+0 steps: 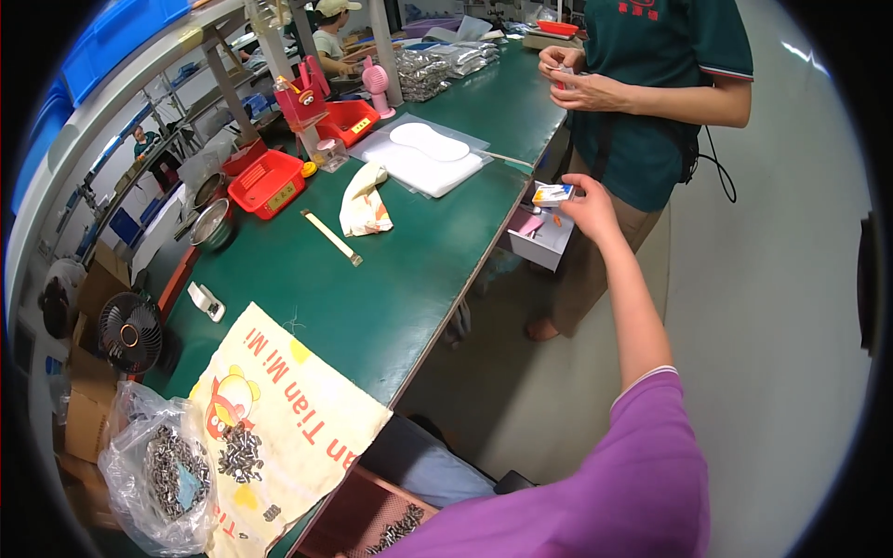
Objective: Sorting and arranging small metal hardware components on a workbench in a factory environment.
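My right arm, in a purple sleeve, reaches out past the table's edge. At its end my right hand (588,208) is closed on a small box (553,193) coloured white, blue and yellow, gripped between thumb and fingers. Just below the box is a pulled-out pale drawer (541,249), with a pink piece and an orange piece inside. My left hand is out of the picture. Beyond the drawer stands a co-worker in a dark green shirt (642,56), both of their hands (586,88) together around a small item I cannot make out.
On the green table (409,288) are a printed cloth (316,391) with small metal parts (241,454), a plastic bag (130,456) of more parts, red trays (267,182), a folded cloth (365,203) and white sheets (419,167). A pink basket (344,521) sits below the near edge.
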A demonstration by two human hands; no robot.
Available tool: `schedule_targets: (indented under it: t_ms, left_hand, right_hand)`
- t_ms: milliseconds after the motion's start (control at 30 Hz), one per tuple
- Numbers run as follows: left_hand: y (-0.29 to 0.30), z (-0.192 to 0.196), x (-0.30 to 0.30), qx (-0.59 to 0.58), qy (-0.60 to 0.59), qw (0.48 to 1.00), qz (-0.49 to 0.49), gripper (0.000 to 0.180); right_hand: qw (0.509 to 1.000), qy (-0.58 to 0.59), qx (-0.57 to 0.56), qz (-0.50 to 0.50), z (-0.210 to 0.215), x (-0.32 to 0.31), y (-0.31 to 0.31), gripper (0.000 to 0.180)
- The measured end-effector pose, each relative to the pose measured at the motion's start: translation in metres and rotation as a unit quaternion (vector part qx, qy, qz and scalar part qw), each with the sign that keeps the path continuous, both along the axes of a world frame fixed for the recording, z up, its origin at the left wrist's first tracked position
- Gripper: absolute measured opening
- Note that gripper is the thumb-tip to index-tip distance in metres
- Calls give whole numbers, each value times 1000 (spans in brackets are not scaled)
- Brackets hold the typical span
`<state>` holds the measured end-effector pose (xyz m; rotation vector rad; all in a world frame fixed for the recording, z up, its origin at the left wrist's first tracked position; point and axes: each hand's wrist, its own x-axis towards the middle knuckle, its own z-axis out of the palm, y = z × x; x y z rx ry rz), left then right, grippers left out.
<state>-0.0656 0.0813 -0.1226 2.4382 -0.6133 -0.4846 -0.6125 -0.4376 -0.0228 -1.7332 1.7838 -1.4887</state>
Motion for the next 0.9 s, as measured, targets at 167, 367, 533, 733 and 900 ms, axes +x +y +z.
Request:
schedule_targets:
  t_ms: [167, 367, 533, 733, 900]
  left_hand:
    - [-8, 6, -2, 20, -12, 997, -76, 42]
    - [0, 2, 4, 8, 1, 996, -94, 43]
    - [2, -9, 8, 3, -21, 994, -109, 43]
    - [-4, 7, 7, 25, 7, 994, -104, 45]
    - [-7, 13, 6, 12, 6, 992, -122, 48]
  right_hand:
    - [990, 106, 84, -43, -5, 10, -6, 50]
    - [987, 112, 115, -14, -19, 22, -23, 49]
    - [959, 250, 131, -17, -23, 23, -22, 51]
    - [932, 342, 79, -89, -1, 38, -7, 49]
    - [959, 261, -51, -103, 12, 38, 27, 30]
